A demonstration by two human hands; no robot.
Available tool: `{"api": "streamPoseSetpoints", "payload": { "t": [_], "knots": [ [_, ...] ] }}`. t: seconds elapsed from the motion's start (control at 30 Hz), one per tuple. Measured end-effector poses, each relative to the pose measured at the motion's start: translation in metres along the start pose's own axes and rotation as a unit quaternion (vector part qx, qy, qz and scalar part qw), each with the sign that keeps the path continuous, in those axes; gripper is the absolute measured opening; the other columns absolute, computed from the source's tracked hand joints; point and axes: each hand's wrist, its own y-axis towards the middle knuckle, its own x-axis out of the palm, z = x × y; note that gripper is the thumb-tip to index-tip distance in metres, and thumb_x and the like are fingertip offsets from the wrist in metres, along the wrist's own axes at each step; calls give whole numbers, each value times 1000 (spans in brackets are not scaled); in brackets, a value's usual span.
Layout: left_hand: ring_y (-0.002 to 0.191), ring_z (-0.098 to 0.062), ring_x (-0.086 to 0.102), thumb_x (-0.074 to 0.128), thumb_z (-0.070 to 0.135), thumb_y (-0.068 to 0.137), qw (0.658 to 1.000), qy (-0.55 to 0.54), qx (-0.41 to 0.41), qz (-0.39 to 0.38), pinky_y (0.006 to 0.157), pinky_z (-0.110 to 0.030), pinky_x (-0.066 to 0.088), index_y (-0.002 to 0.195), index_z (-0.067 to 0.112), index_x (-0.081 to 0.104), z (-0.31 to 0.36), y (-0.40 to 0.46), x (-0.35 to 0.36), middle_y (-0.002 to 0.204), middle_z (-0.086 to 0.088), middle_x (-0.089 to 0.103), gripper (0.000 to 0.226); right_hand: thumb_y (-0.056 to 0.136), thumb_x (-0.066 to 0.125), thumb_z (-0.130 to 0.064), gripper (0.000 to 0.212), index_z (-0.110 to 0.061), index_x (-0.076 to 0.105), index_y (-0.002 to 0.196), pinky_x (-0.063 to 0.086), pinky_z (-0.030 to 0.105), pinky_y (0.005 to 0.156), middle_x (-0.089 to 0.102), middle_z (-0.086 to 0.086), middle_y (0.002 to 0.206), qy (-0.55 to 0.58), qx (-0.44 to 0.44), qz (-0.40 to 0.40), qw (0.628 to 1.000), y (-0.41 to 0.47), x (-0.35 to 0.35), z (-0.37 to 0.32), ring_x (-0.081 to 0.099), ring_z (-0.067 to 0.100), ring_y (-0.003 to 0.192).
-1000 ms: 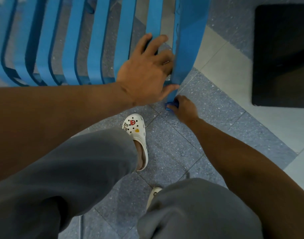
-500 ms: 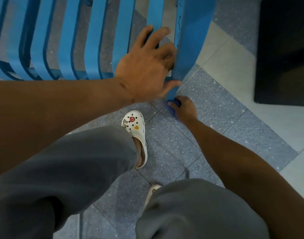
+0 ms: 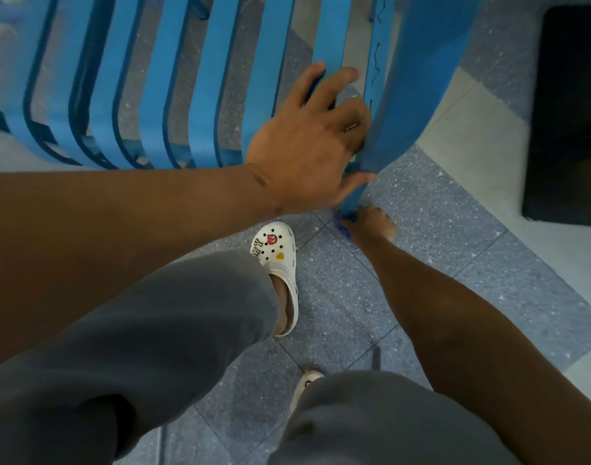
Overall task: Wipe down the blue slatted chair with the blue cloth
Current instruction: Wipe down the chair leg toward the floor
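1. Head view: the blue chair [image 3: 200, 78] fills the top of the frame, its slats running down to a curved front edge, with a broad side panel on the right that narrows to a leg meeting the speckled floor [image 3: 438, 229].
2. The left hand [image 3: 312, 142] braces the chair at that right edge — fingers draped over the last slat, thumb hooked under the panel's lower corner. A good wipe needs this hold firm, so the chair does not skid on the tiles.
3. The right hand [image 3: 371, 224] is down at the foot of the leg, its grip closed round the blue cloth [image 3: 346, 229]; only a small bunch of cloth shows by the fingers, pressed against the leg just above the floor.
4. The step in hand looks like wiping the leg's lowest part. To do it well, I judge the cloth should wrap round the leg and travel its full length in one stroke — not dab at the base.
5. A white clog [image 3: 277, 260] stands just beside the leg; the wiping arm should stay clear of that foot.
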Motion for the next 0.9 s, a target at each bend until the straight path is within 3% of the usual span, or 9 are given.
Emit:
{"api": "streamPoseSetpoints", "payload": {
  "t": [0.13,0.23,0.3,0.4,0.53,0.63,0.9],
  "knots": [
    [143,-38,38,38,71,97,1000,-7,-1,1,121,-55,24,138,12,60,1,0,-1,135,-8,60,75,89,65,-51,35,-18,76,90,57,35,73,70,4,83,83,-20,12,996,-5,-2,7,71,27,81],
    [143,-37,36,35,72,97,1000,-3,-2,-4,122,-54,22,140,12,59,1,-1,2,136,-9,59,77,91,63,-55,39,-18,77,90,45,30,63,63,4,87,102,-82,86,988,-12,-2,16,63,27,73],
    [143,-37,36,34,72,97,1000,3,-3,0,122,-54,22,140,12,58,0,-1,2,136,-9,58,78,94,59,-55,41,-18,77,93,46,32,66,61,8,91,75,-131,119,981,-12,-4,20,61,29,74],
    [142,-37,37,35,72,97,1000,0,-2,3,121,-55,23,139,12,59,0,0,3,136,-9,59,77,97,54,-56,43,-19,76,98,50,38,80,63,10,100,-16,-143,94,985,-5,-7,19,63,32,87],
    [144,-36,35,37,71,96,1000,1,0,1,122,-55,22,139,11,59,0,-1,4,138,-7,58,77,94,56,-58,41,-22,73,104,52,43,93,70,7,103,-19,-65,20,997,-3,-3,6,66,30,97],
    [142,-36,37,39,70,96,1000,-10,0,5,121,-55,24,138,11,60,0,-1,3,136,-7,59,76,92,62,-56,38,-21,72,102,54,45,93,72,7,96,12,-27,-6,1000,-3,-6,-2,69,29,94],
    [141,-38,38,45,68,95,1000,-14,0,17,120,-56,25,136,10,61,0,-1,5,134,-9,60,73,97,60,-45,39,-10,71,111,54,45,91,61,14,114,38,-57,19,998,-9,3,1,64,34,99]
  ]
}}
